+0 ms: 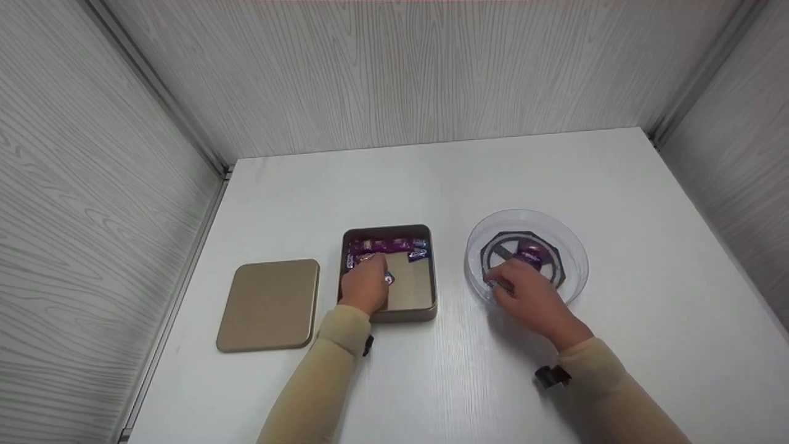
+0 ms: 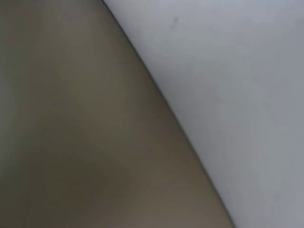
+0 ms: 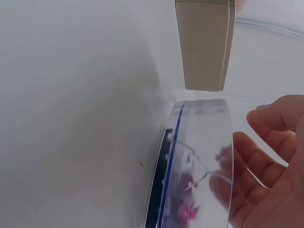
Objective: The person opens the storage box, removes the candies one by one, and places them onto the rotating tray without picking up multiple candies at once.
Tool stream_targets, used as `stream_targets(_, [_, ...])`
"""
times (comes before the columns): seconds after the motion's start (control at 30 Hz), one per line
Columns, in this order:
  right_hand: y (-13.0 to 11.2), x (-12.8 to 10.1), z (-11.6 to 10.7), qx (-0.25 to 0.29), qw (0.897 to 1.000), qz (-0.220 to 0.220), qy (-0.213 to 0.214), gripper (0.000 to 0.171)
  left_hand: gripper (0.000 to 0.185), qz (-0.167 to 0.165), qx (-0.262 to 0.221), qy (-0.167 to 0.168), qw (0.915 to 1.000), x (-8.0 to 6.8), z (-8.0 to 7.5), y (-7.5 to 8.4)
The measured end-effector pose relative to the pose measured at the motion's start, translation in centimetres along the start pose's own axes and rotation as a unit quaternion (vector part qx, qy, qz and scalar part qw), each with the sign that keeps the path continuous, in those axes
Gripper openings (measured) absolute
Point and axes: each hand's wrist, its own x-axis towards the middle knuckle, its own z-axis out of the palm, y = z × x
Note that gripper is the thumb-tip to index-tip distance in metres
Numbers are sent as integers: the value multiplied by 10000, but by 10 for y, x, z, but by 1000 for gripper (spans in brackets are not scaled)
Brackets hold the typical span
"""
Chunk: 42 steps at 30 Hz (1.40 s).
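Candies, light and crinkly in slippery wrappers, suit a pinch at the twisted ends; left hand pinches one inside the tin, while right hand, fingers curled, grips the clear dish at its 7 o'clock rim.

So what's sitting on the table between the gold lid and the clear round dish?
In the head view, the open gold tin of purple sweets sits between the lid and the dish, with the left hand inside it.

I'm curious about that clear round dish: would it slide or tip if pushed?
The clear round dish looks thin and see-through, so probably light and stiff. It sits flat on the smooth white table, so it would likely slide, not tip. Its low wall may flex slightly.
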Motion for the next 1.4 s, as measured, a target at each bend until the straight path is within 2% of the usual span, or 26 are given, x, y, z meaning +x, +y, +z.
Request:
stream_targets(0.23, [-9,0,6,110,9999,-95,32,21,7,-51,-83,-122,9999,-1,-3,2])
stream_targets(0.37, [-15,1,10,155,9998,-93,-23,21,7,-195,-450,-105,9987,-3,-6,6])
stream_targets(0.47, [-19,1,15,188,9998,-71,-58,21,6,-186,-669,10,9976,-7,-11,10])
stream_targets(0.73, [-31,-2,24,420,9987,-287,38,22,4,243,-1195,232,9923,-21,-24,25])
stream_targets(0.93, [-40,-2,29,533,9963,-618,267,29,5,745,-1696,348,9821,-30,-31,41])
stream_targets(1.07, [-46,-2,33,662,9924,-925,466,34,6,1034,-1863,355,9764,-37,-32,52])
stream_targets(1.23, [-52,-3,39,678,9895,-1068,698,35,6,1161,-1961,249,9734,-44,-31,65])
stream_targets(1.4, [-57,-2,41,590,9879,-1180,812,33,4,1151,-2044,144,9720,-47,-30,75])
